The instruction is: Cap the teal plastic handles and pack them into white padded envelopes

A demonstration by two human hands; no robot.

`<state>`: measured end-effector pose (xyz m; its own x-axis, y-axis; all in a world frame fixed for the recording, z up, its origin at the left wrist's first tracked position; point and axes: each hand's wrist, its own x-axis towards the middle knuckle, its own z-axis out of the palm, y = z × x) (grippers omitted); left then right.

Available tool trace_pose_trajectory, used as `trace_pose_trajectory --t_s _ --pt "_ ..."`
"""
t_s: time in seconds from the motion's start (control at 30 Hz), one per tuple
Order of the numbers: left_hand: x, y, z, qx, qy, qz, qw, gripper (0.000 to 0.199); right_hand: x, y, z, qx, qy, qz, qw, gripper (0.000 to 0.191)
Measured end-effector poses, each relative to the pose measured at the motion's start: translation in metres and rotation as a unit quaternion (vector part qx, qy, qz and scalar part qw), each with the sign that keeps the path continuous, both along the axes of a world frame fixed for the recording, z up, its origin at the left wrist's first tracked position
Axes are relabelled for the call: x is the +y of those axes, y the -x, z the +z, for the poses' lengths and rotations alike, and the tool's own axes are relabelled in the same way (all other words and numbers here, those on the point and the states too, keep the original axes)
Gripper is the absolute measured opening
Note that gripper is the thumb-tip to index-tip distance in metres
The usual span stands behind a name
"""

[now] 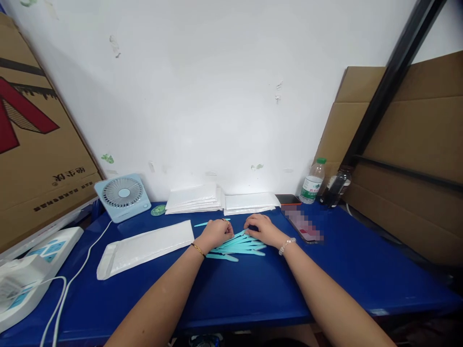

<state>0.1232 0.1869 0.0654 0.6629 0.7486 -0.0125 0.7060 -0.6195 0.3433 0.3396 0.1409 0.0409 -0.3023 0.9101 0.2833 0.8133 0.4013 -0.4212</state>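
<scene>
A fan of slim turquoise eyebrow razors lies spread on the blue table, between and just in front of my hands. My left hand is closed at the left of this pile, its fingertips pressed around the razors there. From the right, my right hand curls over the upper part of the pile, with thumb and fingers pinched at the end of one razor. Beyond my left hand, a single turquoise razor lies apart. To the left rests a white padded envelope, flat on the table.
Stacks of white envelopes stand against the wall. A blue fan and a white power strip with cables are on the left. Toward the right are a phone, a water bottle and a dark bottle. Cardboard borders the table.
</scene>
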Motion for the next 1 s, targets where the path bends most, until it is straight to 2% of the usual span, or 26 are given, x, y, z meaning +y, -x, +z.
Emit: trace_pose_trajectory --t_s 0.27,0.4,0.47,0.57,0.67,0.73,0.83,0.93,1.0 --pt "0.001 0.0 -0.004 -0.009 0.007 -0.005 1.0 0.014 0.001 0.001 -0.003 0.0 0.013 0.011 1.0 0.009" --pt "0.006 0.0 -0.002 -0.017 -0.022 0.009 1.0 0.011 0.003 0.0 0.0 -0.003 0.004 -0.001 1.0 0.01" --pt "0.01 0.006 0.001 -0.026 -0.051 0.022 0.998 0.01 0.005 -0.008 0.002 -0.008 -0.018 -0.027 0.999 0.009" --pt "0.02 0.022 0.005 -0.029 -0.09 0.069 0.993 0.012 0.009 -0.027 0.003 -0.016 -0.04 -0.11 0.993 0.011" --pt "0.028 0.036 0.005 -0.004 -0.089 0.109 0.99 0.013 0.009 -0.043 0.002 -0.023 -0.023 -0.179 0.983 0.013" --pt "0.03 0.041 0.004 -0.003 -0.089 0.113 0.99 0.017 0.007 -0.046 0.003 -0.02 -0.008 -0.193 0.981 0.011" --pt "0.026 0.037 0.001 -0.042 -0.058 0.075 0.995 0.027 0.001 -0.042 0.01 0.008 -0.001 -0.156 0.988 0.008" --pt "0.014 0.027 0.0 -0.07 0.026 -0.016 0.997 0.03 -0.006 -0.033 0.018 0.025 0.03 -0.054 0.998 0.012" --pt "0.007 0.021 -0.002 -0.078 0.047 -0.065 0.994 0.032 -0.008 -0.026 0.019 0.006 0.063 0.006 0.998 0.016"
